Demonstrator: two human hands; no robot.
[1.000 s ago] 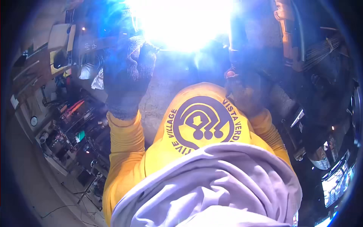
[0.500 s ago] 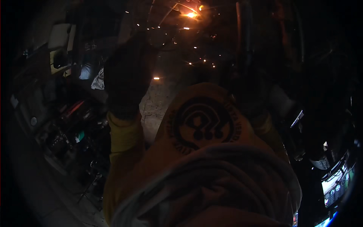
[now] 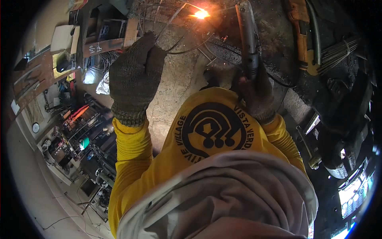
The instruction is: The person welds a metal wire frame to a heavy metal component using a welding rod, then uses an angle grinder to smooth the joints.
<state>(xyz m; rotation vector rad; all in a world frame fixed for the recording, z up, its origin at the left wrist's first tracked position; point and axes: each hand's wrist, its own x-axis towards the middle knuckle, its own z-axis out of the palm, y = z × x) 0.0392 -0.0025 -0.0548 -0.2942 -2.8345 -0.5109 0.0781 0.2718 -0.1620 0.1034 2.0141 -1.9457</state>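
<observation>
Floor [image 3: 181, 65] underlies grey tool [image 3: 247, 34] jutting from right grip [image 3: 256, 93].

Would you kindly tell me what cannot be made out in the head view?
In the head view:
Palm side of the left hand: hidden by the hand's back.
Lower end of the grey tool: covered by the right hand.
Surface at the orange glow: lost in glare.
Upper end of the orange bar: cut off by the top edge.
Round white dial: too small.
</observation>
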